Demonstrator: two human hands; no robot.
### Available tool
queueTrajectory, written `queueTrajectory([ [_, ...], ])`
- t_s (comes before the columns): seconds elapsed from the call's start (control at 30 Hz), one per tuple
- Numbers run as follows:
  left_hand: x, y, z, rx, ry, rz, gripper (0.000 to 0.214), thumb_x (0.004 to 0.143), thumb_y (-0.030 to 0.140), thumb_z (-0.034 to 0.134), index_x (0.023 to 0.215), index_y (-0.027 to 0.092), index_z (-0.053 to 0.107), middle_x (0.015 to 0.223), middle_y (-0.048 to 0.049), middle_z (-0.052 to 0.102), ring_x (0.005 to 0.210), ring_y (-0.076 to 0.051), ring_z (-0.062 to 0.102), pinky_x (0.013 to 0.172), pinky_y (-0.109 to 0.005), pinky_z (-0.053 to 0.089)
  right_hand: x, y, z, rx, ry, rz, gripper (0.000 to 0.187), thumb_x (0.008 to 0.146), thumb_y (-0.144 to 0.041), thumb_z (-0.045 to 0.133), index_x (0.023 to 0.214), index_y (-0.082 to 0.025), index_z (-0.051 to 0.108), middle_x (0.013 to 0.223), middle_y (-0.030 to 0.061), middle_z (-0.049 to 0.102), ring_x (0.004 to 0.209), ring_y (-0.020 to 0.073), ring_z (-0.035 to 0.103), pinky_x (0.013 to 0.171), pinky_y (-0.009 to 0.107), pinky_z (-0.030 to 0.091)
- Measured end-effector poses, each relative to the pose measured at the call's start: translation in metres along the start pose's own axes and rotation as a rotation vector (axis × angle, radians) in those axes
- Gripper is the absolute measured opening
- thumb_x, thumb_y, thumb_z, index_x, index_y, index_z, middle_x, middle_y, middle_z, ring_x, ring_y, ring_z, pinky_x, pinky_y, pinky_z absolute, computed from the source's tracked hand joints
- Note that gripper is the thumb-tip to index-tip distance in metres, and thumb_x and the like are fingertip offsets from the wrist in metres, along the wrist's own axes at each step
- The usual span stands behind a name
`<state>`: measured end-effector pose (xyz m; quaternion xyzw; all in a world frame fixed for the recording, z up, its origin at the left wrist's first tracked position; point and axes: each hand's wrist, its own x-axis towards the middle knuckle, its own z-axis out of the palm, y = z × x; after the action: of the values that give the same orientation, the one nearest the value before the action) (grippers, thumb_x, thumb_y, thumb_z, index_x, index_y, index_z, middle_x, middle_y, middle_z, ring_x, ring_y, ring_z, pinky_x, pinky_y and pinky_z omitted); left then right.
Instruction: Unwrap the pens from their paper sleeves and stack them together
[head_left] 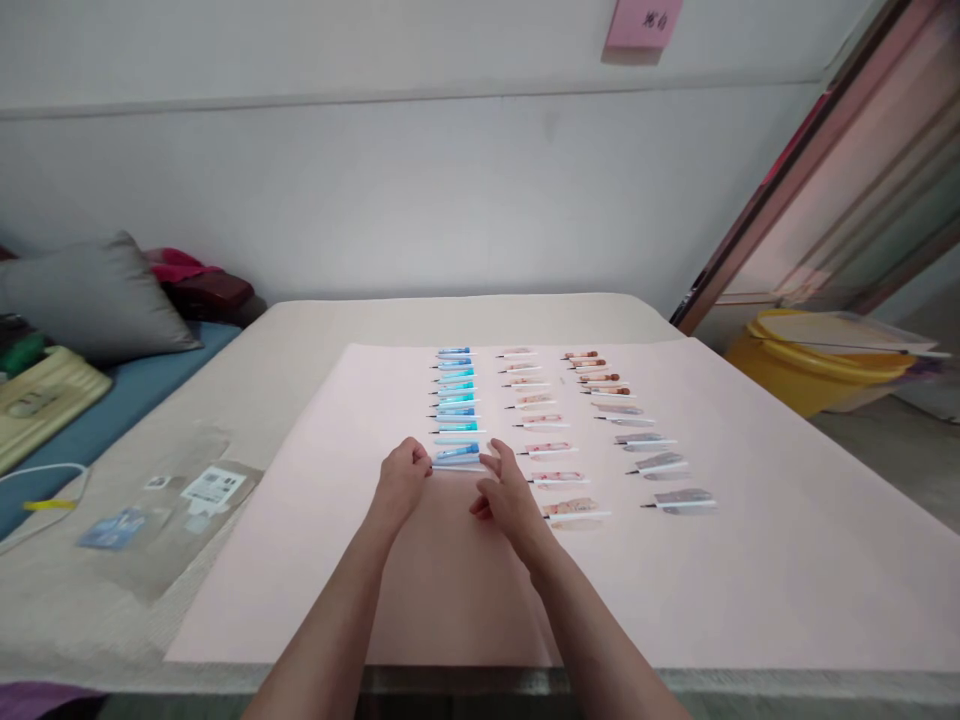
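Three columns of small painted nail tips on white sticks lie on a pale pink sheet (750, 560): a blue column (455, 397), a pink column (534, 420) and a brown-to-grey column (637, 440). My left hand (401, 480) pinches the left end of the nearest blue stick (457, 457). My right hand (508, 492) has its fingers curled at that stick's right end, thumb and forefinger touching it.
The sheet covers a beige table. Clear plastic packets with labels (180, 500) lie at the table's left. A grey cushion (90, 300) and a blue mat are further left. A yellow basin (817, 365) stands on the floor at right. A wall runs behind.
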<state>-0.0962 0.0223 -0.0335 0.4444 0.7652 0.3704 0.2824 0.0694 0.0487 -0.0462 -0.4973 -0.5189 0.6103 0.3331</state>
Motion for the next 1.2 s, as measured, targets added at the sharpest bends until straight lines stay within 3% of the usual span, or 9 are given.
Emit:
queueTrajectory([
  [0.27,0.006,-0.010,0.000,-0.123,-0.022,-0.054,0.008,0.069,0.026,0.051,0.067,0.019,0.052,0.063,-0.0015,0.061,0.060,-0.014,0.058,0.053,-0.023,0.038,-0.005,-0.011,0.001,-0.093,-0.001,-0.011,0.069,0.067,-0.013,0.042,0.134,-0.025,0.028,0.134,0.0134,0.042,0.040,0.0045,0.053,0.043,0.023,0.047],
  [0.5,0.011,-0.015,-0.011,-0.178,0.038,-0.086,0.009,0.067,0.027,0.052,0.068,0.018,0.052,0.069,-0.0039,0.064,0.058,-0.013,0.057,0.051,-0.023,0.040,-0.002,-0.009,-0.002,-0.125,0.021,-0.015,0.063,0.070,-0.014,0.040,0.132,-0.025,0.032,0.137,0.0116,0.039,0.041,0.0022,0.051,0.043,0.021,0.047],
  [0.77,0.009,-0.006,0.006,-0.133,0.047,-0.053,0.011,0.070,0.030,0.051,0.067,0.019,0.053,0.049,0.0026,0.053,0.044,-0.011,0.045,0.043,-0.022,0.031,0.010,0.002,0.002,-0.085,0.008,-0.097,0.063,0.069,-0.015,0.042,0.130,-0.030,0.036,0.140,0.0078,0.037,0.038,0.0022,0.051,0.039,0.020,0.043],
  [0.97,0.008,0.000,0.010,-0.112,0.063,-0.034,0.009,0.069,0.027,0.052,0.066,0.019,0.054,0.048,0.0031,0.052,0.047,-0.011,0.045,0.044,-0.022,0.029,0.012,0.001,0.004,-0.040,-0.003,-0.085,0.063,0.067,-0.014,0.044,0.127,-0.030,0.041,0.134,0.0074,0.044,0.037,0.0011,0.047,0.035,0.017,0.038],
  [1.07,0.007,0.004,0.009,-0.138,0.072,-0.034,0.009,0.070,0.028,0.050,0.069,0.019,0.053,0.050,0.0028,0.052,0.046,-0.010,0.044,0.044,-0.022,0.030,0.014,-0.003,0.005,0.012,0.041,-0.088,0.060,0.066,-0.014,0.045,0.124,-0.027,0.046,0.129,0.0064,0.048,0.049,0.0049,0.056,0.040,0.017,0.042],
  [1.2,0.001,0.019,0.005,-0.268,0.069,-0.008,0.013,0.073,0.032,0.049,0.073,0.019,0.052,0.060,0.0012,0.057,0.047,-0.009,0.043,0.046,-0.022,0.032,0.017,-0.006,0.005,0.190,0.152,-0.111,0.049,0.065,-0.022,0.055,0.114,-0.018,0.058,0.116,0.0079,0.054,0.080,0.0158,0.060,0.061,0.025,0.053],
])
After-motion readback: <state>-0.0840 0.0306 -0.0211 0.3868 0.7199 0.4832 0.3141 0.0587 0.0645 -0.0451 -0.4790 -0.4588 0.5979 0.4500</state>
